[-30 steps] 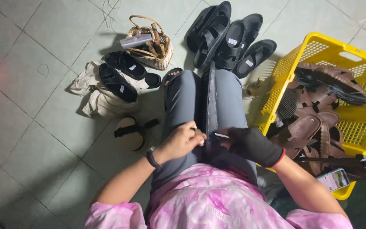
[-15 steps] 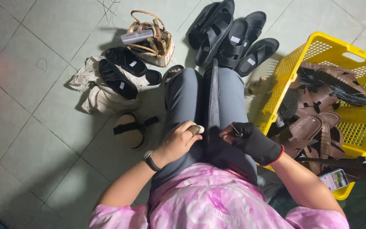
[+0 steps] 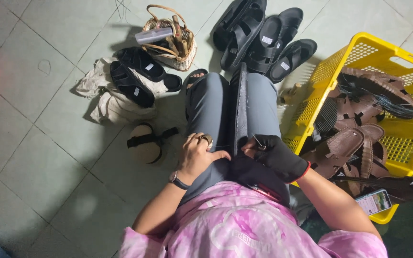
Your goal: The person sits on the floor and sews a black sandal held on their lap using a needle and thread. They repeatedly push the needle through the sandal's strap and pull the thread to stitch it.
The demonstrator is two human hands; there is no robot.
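A black sandal (image 3: 240, 114) stands on edge between my knees, its sole running away from me along my grey trousers. My left hand (image 3: 198, 155), bare with a ring and a wristwatch, presses against the near end of the sandal with the thumb out toward it. My right hand (image 3: 277, 155) wears a black glove with a red cuff and pinches a thin needle (image 3: 257, 141) at the sandal's edge. Whether thread runs from the needle is too fine to see.
A yellow plastic crate (image 3: 359, 62) with several brown sandals stands at my right, a phone (image 3: 373, 201) at its near corner. Black sandals (image 3: 264, 33) lie ahead, a woven basket (image 3: 170, 40) and a black pair on cloth (image 3: 135, 79) to the left, plus a tan sandal (image 3: 146, 143).
My left hand has slid from the sandal's edge to my thigh with the thumb out. The gloved right hand has shifted slightly along the sandal with the needle.
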